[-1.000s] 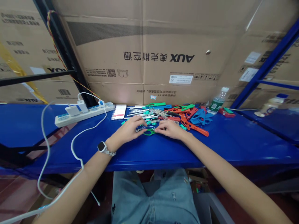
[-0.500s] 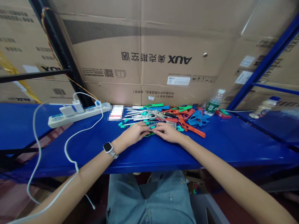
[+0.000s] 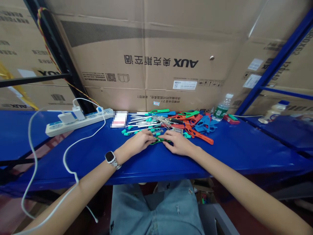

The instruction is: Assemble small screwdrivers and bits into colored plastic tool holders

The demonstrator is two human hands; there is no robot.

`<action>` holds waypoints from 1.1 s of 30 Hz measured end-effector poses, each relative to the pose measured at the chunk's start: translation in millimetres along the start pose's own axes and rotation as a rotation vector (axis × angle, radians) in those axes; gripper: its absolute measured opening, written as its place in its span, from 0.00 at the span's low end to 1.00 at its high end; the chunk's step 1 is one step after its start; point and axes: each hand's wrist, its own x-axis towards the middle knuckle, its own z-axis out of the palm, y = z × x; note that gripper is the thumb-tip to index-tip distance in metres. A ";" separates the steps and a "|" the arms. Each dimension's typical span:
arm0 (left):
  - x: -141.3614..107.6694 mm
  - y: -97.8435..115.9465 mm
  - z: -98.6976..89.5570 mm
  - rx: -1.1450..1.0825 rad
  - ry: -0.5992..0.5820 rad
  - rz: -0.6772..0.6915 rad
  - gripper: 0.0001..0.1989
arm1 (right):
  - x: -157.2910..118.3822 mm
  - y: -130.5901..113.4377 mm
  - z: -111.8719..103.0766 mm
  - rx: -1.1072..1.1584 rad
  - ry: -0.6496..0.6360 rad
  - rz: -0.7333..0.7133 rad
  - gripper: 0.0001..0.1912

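Note:
A long green plastic handle shell [image 3: 160,139] lies low over the blue table in front of me, between my hands. My left hand [image 3: 138,142] pinches its left end with thumb and fingers closed. At the other end, my right hand [image 3: 179,143] has its fingers closed on the shell, partly covering it. A small dark and white part shows in the shell's middle, too small to name. Just beyond my fingers are thin metal tubes [image 3: 139,122] and teal caps [image 3: 127,133]. Orange handle shells [image 3: 200,136] lie beyond my right hand.
Blue handle shells [image 3: 206,124] and a green-labelled bottle [image 3: 221,109] stand to the right of the pile. On the left are a white power strip [image 3: 55,129] and a loose white cable [image 3: 65,160]. A large cardboard box [image 3: 110,49] walls off the back.
My hands have drawn slightly apart, showing more of the green shell between them. The whole view has shifted a little; the pile looks unchanged.

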 end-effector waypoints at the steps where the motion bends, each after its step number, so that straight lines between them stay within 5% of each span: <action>1: 0.3 0.4 -0.2 0.002 -0.003 0.001 0.14 | 0.0 -0.2 0.3 -0.001 -0.003 -0.001 0.18; 10: -1.7 10.1 0.7 0.073 -0.076 -0.017 0.17 | -3.2 -5.8 -2.0 -0.144 -0.072 -0.031 0.22; 20: -8.4 18.7 4.8 0.294 -0.020 0.064 0.15 | -5.5 -18.6 -3.0 -0.339 -0.135 -0.014 0.21; 33: -0.7 35.3 9.8 0.498 -0.039 0.015 0.13 | 4.3 -1.1 -7.9 0.018 -0.093 0.074 0.20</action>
